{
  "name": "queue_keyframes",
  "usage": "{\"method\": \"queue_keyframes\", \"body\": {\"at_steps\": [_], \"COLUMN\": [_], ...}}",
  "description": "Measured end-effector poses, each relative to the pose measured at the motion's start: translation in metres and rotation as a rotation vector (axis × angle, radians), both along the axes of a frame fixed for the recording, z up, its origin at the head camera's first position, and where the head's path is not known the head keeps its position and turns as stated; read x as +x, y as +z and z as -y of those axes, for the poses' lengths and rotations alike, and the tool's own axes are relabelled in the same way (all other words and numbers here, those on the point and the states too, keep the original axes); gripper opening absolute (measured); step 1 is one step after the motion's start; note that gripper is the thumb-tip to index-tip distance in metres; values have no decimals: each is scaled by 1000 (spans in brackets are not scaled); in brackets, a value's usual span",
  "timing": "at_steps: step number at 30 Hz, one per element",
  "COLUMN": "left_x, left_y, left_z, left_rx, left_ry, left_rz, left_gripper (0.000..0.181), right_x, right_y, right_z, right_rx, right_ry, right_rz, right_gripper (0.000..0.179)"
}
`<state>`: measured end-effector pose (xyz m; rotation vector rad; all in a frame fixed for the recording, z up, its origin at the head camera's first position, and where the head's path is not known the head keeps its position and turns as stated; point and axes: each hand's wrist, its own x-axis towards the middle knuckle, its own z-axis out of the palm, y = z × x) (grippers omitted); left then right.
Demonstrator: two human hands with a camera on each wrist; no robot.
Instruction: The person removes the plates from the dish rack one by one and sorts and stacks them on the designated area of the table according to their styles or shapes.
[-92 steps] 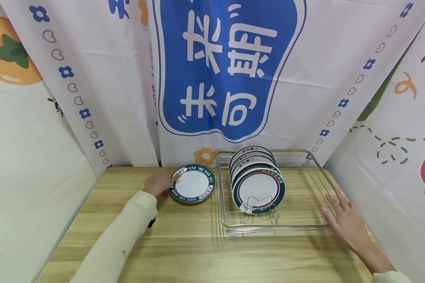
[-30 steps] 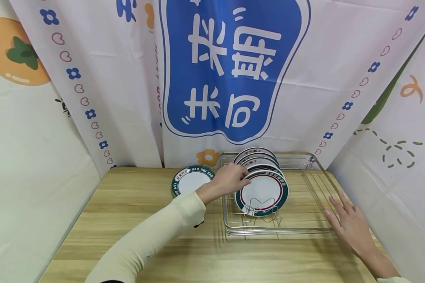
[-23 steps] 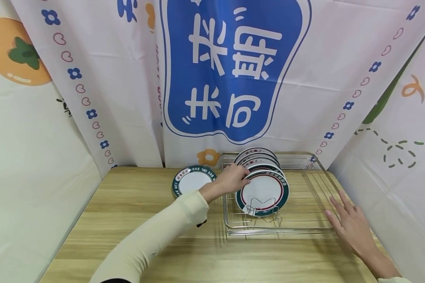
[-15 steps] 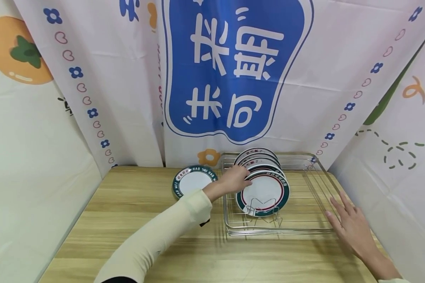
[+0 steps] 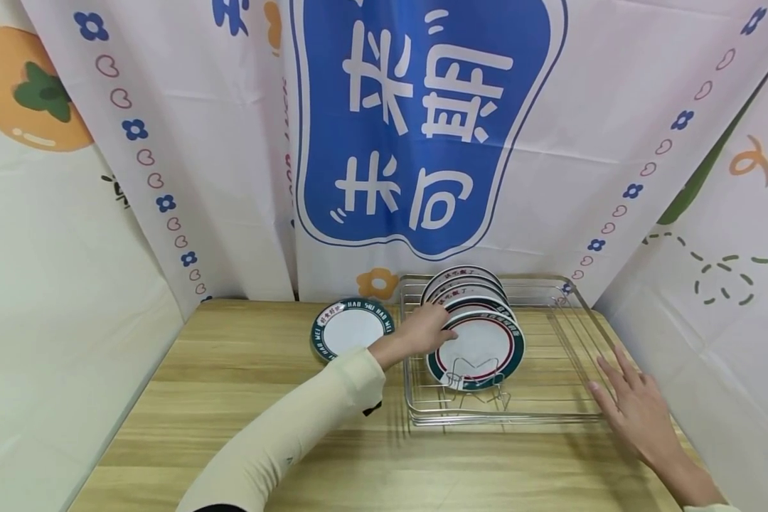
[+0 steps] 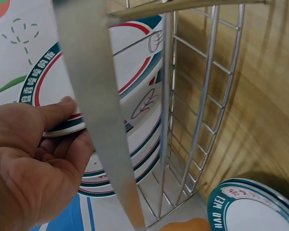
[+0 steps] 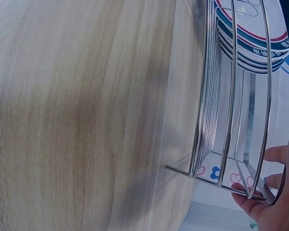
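My left hand is at the upper left rim of the front plate, which is white with a green and red border. In the left wrist view its thumb lies on the plate's face and its fingers curl behind, pinching the rim. That plate leans slightly forward of several upright plates in the wire rack. My right hand rests on the rack's right rim, fingers extended and spread. A smaller green-rimmed plate lies left of the rack, with another beneath it in the left wrist view.
The rack stands on a wooden table near its back edge. A printed cloth hangs behind, and white cloths flank both sides. A thin bent-wire holder stands at the front plate's lower edge.
My left hand has moved right, from the plate on the table to the front racked plate. The front plate's top has since tipped slightly forward. My right hand stays on the rack's rim.
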<state>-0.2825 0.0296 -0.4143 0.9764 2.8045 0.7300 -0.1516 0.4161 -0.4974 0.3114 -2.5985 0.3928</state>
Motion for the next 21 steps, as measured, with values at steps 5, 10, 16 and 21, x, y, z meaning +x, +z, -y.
{"method": "queue_keyframes", "body": {"at_steps": [5,10,16,21], "left_x": [1,4,7,11], "left_y": [-2,5,20,37], "left_z": [3,9,15,23], "left_rx": [26,58,107,155], "left_ry": [-1,-14,8,27], "left_rz": [-18,-52,-98,-165], "left_gripper": [51,47,43,47], "right_x": [-1,-1,-2,0], "right_y": [-1,0,1,1], "right_z": [-1,-1,0,1], "right_rx": [3,6,2,0], "right_ry": [2,8,9,6], "right_rz": [-10,-18,-10,-2], "right_gripper": [49,48,49,48]}}
